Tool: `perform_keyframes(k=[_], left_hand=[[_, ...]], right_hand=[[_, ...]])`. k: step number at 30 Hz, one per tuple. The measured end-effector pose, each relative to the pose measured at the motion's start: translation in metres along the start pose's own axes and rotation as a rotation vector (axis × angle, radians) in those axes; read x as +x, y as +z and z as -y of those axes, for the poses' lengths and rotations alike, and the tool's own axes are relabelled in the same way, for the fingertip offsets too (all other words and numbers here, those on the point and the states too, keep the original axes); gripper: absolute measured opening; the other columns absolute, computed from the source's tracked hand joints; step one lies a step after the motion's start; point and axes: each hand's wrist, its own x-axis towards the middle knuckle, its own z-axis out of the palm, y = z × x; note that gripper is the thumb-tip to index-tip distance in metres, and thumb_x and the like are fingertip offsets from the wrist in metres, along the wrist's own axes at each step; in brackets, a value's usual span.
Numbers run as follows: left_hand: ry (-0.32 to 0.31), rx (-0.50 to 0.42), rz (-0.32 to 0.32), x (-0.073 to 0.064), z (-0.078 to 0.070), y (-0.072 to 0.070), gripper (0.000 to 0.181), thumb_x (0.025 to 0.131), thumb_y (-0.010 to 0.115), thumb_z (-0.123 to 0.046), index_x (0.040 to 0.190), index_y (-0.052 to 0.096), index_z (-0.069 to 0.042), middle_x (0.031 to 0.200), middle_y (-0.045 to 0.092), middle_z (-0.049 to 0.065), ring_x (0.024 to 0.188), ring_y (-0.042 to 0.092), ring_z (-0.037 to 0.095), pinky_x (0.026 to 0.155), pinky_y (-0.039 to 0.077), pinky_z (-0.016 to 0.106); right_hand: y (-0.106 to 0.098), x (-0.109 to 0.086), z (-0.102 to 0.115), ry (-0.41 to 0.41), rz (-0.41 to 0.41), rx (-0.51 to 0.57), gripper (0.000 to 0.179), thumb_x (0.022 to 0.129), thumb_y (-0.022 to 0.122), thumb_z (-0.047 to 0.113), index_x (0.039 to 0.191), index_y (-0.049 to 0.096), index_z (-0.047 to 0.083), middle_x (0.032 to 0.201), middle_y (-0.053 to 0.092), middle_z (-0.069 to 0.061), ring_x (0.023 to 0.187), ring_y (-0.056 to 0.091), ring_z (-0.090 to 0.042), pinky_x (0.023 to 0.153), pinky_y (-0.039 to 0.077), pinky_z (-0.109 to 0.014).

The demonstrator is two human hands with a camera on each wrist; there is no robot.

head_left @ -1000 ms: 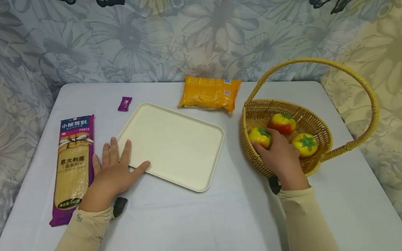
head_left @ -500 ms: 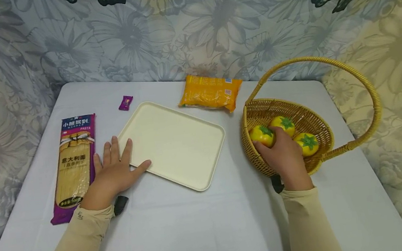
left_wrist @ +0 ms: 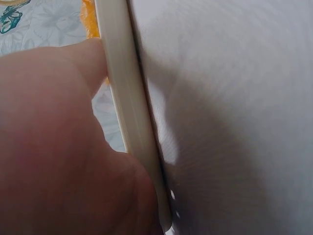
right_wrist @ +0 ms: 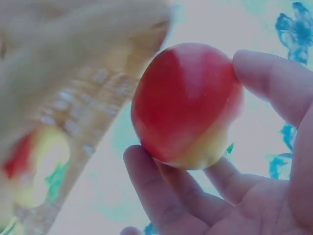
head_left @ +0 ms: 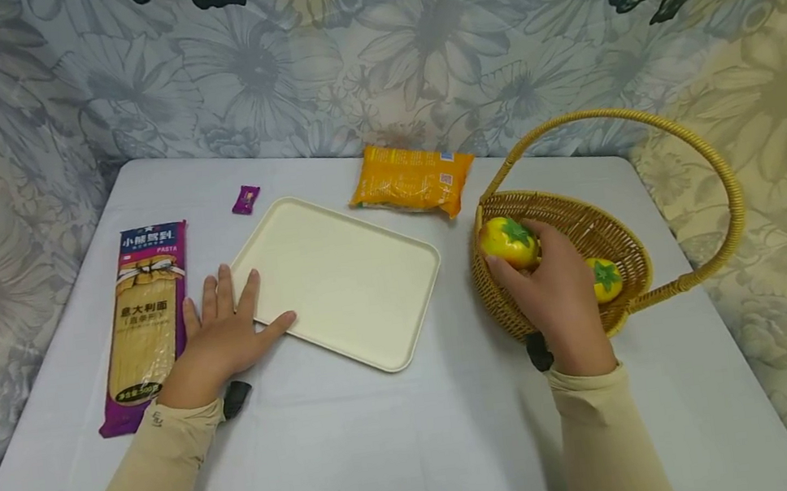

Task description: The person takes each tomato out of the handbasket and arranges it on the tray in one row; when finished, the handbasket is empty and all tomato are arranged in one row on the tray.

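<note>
My right hand point(head_left: 559, 284) pinches a shiny yellow-and-red tomato point(head_left: 508, 241) between thumb and fingers, over the left side of the wicker basket point(head_left: 601, 224). In the right wrist view the red underside of the tomato point(right_wrist: 183, 105) faces the camera. A similar tomato point(head_left: 605, 279) lies in the basket, partly covered by the hand. My left hand point(head_left: 225, 344) lies with spread fingers over the left corner of a cream tray point(head_left: 347, 284). In the left wrist view, that hand point(left_wrist: 63, 147) is against the outer side of the tray's rim point(left_wrist: 127, 98).
The basket's tall handle point(head_left: 710, 157) arches above it and leans right. Behind the tray lie an orange packet point(head_left: 411, 182) and a small purple-wrapped sweet point(head_left: 245, 200). A pasta pack point(head_left: 147, 317) lies left of the left hand. A patterned cloth point(head_left: 413, 46) backs the table.
My right hand has lifted the tomato from inside the basket up to its left rim. Another tomato in the basket is now hidden behind that hand. The left hand stays put.
</note>
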Motion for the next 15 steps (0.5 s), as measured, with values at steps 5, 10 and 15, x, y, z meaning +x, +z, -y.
perform_keyframes(k=[5,10,15], left_hand=[[-0.002,0.006,0.003,0.001,0.001,0.001,0.109,0.099,0.045,-0.078,0.17,0.004,-0.006,0.168,-0.03,0.026,0.154,-0.03,0.047,0.113,-0.028,0.068],[-0.001,0.023,0.012,0.001,0.001,0.001,0.107,0.1,0.044,-0.077,0.17,0.003,-0.007,0.168,-0.031,0.026,0.153,-0.03,0.048,0.112,-0.026,0.07],[0.0,0.01,0.009,0.002,0.001,0.0,0.108,0.1,0.045,-0.077,0.17,0.003,-0.007,0.168,-0.03,0.026,0.153,-0.03,0.048,0.113,-0.026,0.069]], right_hand=[[0.011,0.0,0.022,-0.053,0.041,0.015,0.077,0.097,0.079,0.035,0.158,0.045,0.003,0.15,0.055,-0.021,0.133,0.053,-0.043,0.111,0.039,-0.064],[0.038,-0.001,0.039,-0.132,0.092,0.046,0.072,0.095,0.082,0.028,0.154,0.049,0.003,0.148,0.055,-0.02,0.131,0.054,-0.039,0.111,0.044,-0.058],[0.068,-0.003,0.048,-0.186,0.162,0.076,0.072,0.093,0.084,0.024,0.152,0.05,0.002,0.146,0.056,-0.017,0.128,0.056,-0.034,0.111,0.045,-0.051]])
